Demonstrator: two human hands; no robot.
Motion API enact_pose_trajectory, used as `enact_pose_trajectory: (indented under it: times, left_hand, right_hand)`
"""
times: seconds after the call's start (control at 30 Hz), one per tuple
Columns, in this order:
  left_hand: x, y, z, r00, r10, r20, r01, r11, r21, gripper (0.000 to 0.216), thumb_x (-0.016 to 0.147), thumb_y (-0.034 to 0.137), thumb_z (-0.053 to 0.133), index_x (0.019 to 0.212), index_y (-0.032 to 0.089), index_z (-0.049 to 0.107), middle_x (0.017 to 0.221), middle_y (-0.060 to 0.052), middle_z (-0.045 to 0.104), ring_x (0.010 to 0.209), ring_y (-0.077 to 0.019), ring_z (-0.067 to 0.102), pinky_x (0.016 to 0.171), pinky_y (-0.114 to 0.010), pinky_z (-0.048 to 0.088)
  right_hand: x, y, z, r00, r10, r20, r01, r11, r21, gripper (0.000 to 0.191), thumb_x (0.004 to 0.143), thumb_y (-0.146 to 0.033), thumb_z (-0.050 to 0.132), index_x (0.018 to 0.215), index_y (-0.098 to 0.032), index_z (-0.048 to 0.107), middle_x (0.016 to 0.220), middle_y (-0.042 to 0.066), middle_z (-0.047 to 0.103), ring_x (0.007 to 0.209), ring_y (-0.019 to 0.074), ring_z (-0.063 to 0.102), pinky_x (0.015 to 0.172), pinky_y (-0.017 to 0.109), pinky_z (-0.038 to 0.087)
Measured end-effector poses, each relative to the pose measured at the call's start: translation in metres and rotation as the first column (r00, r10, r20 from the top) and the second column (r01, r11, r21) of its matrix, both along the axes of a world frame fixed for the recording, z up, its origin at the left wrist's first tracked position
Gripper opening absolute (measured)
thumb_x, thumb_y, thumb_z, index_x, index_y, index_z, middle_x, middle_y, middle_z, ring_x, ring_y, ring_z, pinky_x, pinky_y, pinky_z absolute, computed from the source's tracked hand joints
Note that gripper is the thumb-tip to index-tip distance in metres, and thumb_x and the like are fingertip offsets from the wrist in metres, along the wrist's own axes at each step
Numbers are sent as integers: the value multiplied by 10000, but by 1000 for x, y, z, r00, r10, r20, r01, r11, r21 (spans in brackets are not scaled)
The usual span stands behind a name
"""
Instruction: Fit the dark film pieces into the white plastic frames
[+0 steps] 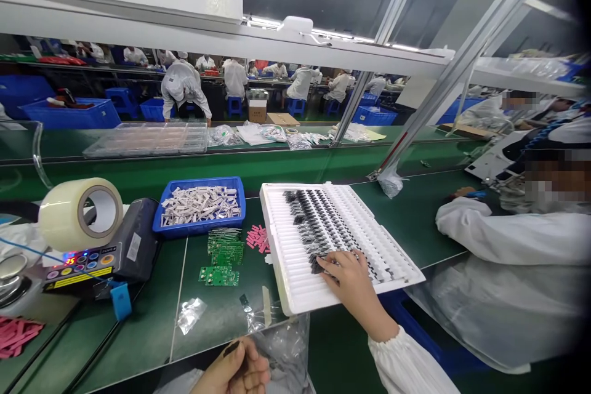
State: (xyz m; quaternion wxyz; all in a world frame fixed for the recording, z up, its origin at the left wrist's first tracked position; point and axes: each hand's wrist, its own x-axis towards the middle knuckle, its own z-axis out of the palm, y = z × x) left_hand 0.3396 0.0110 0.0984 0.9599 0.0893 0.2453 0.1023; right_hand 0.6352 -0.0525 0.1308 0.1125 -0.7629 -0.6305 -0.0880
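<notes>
A white foam tray (300, 292) with long grooves lies tilted at the table's front edge, holding rows of small black parts (302, 221) with pale leads. My right hand (348, 274) reaches over its lower side, thumb and forefinger pinched at a black part near the end of the rows; the other fingers rest over the tray. Low in the view my left hand (240, 369) is turned palm up with curled fingers, and a small dark piece (231, 348) shows at its thumb. Green circuit boards (221, 275) lie left of the tray.
A blue bin (159, 225) of white parts stands behind the boards, with pink strips (257, 238) beside it. At left, a tape roll (50, 215) sits on a dark machine (138, 240). A clear bag (191, 314) lies in front. A co-worker's sleeve (498, 234) is at right.
</notes>
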Motion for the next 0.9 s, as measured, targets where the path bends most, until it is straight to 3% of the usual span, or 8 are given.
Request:
enact_pose_trajectory:
  times: [0.17, 0.33, 0.5, 0.7, 0.9]
  left_hand:
    - [1, -3, 2, 1000, 20, -23, -20, 1000, -23, 167, 676, 323, 711, 668, 159, 678, 687, -49, 748, 672, -147, 692, 673, -235, 489]
    - [-2, -5, 2, 1000, 18, -21, -18, 1000, -16, 179, 693, 329, 696, 681, 153, 669, 705, -52, 752, 684, -151, 693, 679, -242, 481]
    - [-1, -3, 13, 1000, 12, 28, -11, 1000, -22, 192, 704, 330, 688, 700, 142, 651, 723, -62, 748, 698, -153, 690, 701, -258, 470]
    - [-2, -3, 19, 1000, 30, 7, -30, 1000, -6, 166, 707, 301, 692, 726, 140, 652, 747, -72, 750, 693, -157, 690, 701, -267, 473]
    - [-2, -4, 21, 998, 56, -30, -56, 998, 7, 186, 727, 321, 668, 726, 135, 657, 762, -80, 749, 681, -152, 688, 679, -259, 483]
  right_hand:
    - [1, 4, 8, 1000, 11, 12, -11, 999, -33, 91, 804, -209, 574, 842, -236, 653, 902, 45, 577, 890, 226, 545, 965, 588, 197]
    - [3, 10, 14, 999, 17, 41, -14, 997, -72, 42, 774, -234, 607, 810, -222, 626, 864, 43, 542, 888, 242, 526, 963, 613, 190]
    - [6, 18, 22, 995, 68, 73, -60, 992, -108, 90, 782, -222, 592, 859, -240, 634, 845, 35, 538, 863, 245, 512, 971, 617, 162]
    - [10, 24, 28, 975, 216, 53, -202, 960, -196, 71, 780, -164, 574, 793, -220, 616, 827, 20, 578, 805, 206, 535, 898, 451, 312]
    - [7, 25, 25, 964, 262, 52, -245, 945, -219, 156, 801, -104, 519, 862, -200, 626, 823, 27, 646, 802, 204, 561, 800, 391, 326]
